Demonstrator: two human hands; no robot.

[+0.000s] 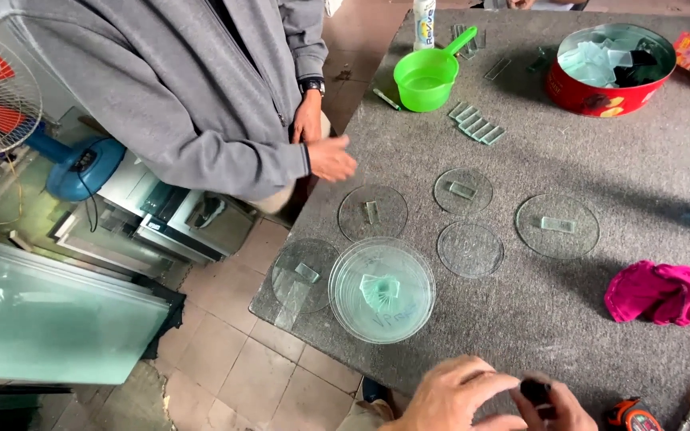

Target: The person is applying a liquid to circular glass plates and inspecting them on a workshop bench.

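At the table's near edge we see the left hand and right hand pinching a small black cylindrical object between fingertips — its long axis is unclear. Beyond lie a stack of clear round glass discs and a crumpled pink cloth on grey felt.

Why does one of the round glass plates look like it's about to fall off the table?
The glass disc at the table's near-left corner pokes out past the edge, over the tiled floor. The other discs lie fully on the grey top. Nothing looks broken or spilled. The person's hands are busy with a small dark object.
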